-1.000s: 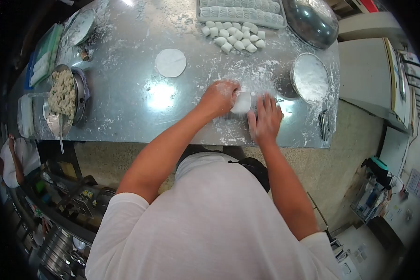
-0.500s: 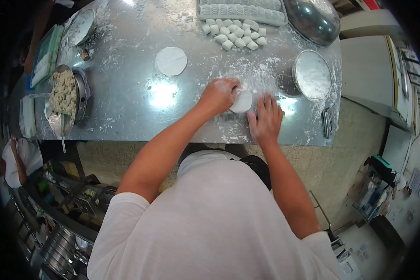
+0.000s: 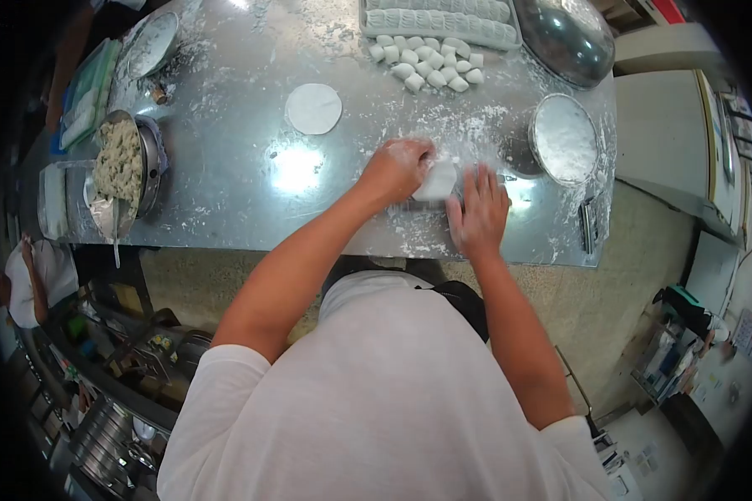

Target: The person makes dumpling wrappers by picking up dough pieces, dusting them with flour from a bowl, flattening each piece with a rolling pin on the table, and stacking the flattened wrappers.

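On the floured metal table, a white round of dough (image 3: 435, 182) lies between my two hands. My left hand (image 3: 401, 167) is closed, with its fingers pinching the left edge of the dough round. Just to the right, my right hand (image 3: 481, 209) lies palm down with fingers stretched out, blurred a little by motion. A small dark tip shows beside its fingers; what is under the palm is hidden. Farther up and left is a finished-looking flat dough wrapper (image 3: 313, 108). Beyond my hands sit several small floured dough pieces (image 3: 434, 60) in a loose pile.
A tray of pleated dumplings (image 3: 443, 29) stands at the far edge beside a large upturned metal bowl (image 3: 566, 37). A flour bowl (image 3: 565, 140) is at right, near a metal tool (image 3: 588, 227). Filling (image 3: 118, 163) heaps in a bowl at left. Another person (image 3: 42, 280) is at far left.
The dough round has turned or shifted slightly between my hands and looks more blurred. The whole view has moved a little; both hands keep nearly the same places.
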A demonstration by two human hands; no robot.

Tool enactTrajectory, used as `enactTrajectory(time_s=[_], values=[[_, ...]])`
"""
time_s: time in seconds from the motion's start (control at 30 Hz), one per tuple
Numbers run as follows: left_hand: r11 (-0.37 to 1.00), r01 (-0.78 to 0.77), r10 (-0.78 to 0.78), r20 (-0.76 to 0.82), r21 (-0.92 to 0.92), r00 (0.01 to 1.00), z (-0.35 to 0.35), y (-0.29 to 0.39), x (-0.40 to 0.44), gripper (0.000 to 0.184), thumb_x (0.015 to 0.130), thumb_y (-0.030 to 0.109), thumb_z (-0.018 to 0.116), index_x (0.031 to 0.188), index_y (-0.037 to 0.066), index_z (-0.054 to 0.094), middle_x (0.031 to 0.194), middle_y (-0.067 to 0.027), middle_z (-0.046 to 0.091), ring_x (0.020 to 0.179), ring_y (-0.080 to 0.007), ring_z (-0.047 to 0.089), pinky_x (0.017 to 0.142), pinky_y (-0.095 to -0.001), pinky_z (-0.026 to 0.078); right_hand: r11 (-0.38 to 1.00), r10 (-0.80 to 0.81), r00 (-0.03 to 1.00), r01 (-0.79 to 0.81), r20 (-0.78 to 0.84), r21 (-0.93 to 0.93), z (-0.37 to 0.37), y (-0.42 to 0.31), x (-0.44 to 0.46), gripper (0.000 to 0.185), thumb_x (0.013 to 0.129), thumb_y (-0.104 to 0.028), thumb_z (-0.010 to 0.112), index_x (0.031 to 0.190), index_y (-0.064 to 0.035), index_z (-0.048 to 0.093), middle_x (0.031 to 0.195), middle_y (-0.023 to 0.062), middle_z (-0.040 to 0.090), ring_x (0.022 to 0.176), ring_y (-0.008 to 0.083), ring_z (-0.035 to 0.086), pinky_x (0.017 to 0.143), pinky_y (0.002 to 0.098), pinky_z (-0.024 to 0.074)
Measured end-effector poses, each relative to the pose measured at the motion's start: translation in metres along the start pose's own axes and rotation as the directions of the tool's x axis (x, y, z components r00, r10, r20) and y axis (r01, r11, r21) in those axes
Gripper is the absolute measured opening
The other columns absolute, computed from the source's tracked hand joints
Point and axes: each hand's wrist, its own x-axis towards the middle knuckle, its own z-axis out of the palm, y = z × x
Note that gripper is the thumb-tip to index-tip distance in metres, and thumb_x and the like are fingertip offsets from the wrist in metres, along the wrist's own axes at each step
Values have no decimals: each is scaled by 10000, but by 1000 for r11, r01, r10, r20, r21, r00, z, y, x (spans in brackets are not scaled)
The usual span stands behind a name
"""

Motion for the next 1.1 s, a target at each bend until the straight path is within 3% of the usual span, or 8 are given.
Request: enactTrajectory(time_s=[0.1, 0.27, 0.4, 0.53, 0.63, 0.83, 0.97, 1.1], values=[[844, 393, -282, 320, -366, 904, 9, -24, -29, 259, 896, 116, 603, 1136, 20, 610, 1085, -212, 681, 1046, -382, 653, 885, -425, 517, 1000, -18, 999, 18, 35, 16, 6, 10, -32, 659, 918, -436, 595, 1438, -38, 522, 1504, 231, 469, 1399, 399, 426, 1156, 571, 263], [992, 95, -100, -55, -83, 994, -9, 7, -10, 331, 877, 130, 616, 1189, 20, 619, 987, -228, 702, 960, -409, 671, 896, -468, 510, 992, 77, 996, -82, -49, -99, 17, -20, 84, 691, 936, -460, 552, 1474, -32, 478, 1528, 234, 440, 1438, 400, 375, 1182, 545, 251], [995, 16, -20, 34, 100, 999, -11, 5, 0, 269, 882, 168, 639, 1113, 34, 668, 1050, -223, 699, 1022, -420, 649, 897, -494, 502, 995, 97, 992, -98, -81, -14, 8, -19, 67, 686, 954, -462, 539, 1477, -24, 466, 1535, 240, 427, 1442, 403, 369, 1183, 540, 248], [930, 317, -277, 215, -185, 937, -19, 1, -25, 204, 872, 114, 601, 1053, 25, 634, 980, -193, 688, 954, -384, 662, 839, -449, 516, 999, 1, 1000, -1, 19, -35, 0, 2, -35, 662, 951, -449, 554, 1457, -27, 491, 1535, 229, 433, 1434, 407, 378, 1177, 538, 257], [893, 283, -229, 187, -350, 955, -7, -17, -41, 207, 867, 103, 595, 1053, 16, 625, 909, -182, 671, 916, -359, 662, 827, -435, 517, 998, -22, 999, 23, 29, -52, 1, -5, -17, 657, 946, -449, 563, 1449, -31, 502, 1528, 225, 442, 1422, 410, 391, 1171, 537, 267], [1000, 11, -11, -62, -5, 998, -6, -3, -7, 256, 867, 115, 631, 1103, 15, 647, 1013, -199, 700, 990, -383, 666, 890, -449, 515, 989, 38, 994, -52, -104, -138, 8, -20, 95, 681, 942, -481, 566, 1453, -36, 500, 1528, 235, 435, 1417, 396, 397, 1164, 521, 297], [998, 62, -63, 44, 28, 997, -15, 1, -11, 251, 878, 135, 633, 1095, 10, 645, 1032, -205, 697, 1017, -399, 651, 913, -472, 498, 997, -25, 999, 22, -40, -72, 2, -12, 8, 658, 927, -443, 593, 1441, -40, 514, 1499, 236, 474, 1383, 403, 445, 1153, 538, 294], [851, 325, -258, 211, -412, 943, -8, -20, -36, 181, 857, 34, 587, 1035, 16, 620, 917, -167, 680, 893, -317, 670, 833, -407, 506, 997, -74, 997, 75, -38, 33, -2, 0, -35, 613, 914, -405, 612, 1407, -46, 555, 1505, 205, 482, 1382, 398, 449, 1134, 554, 300]])
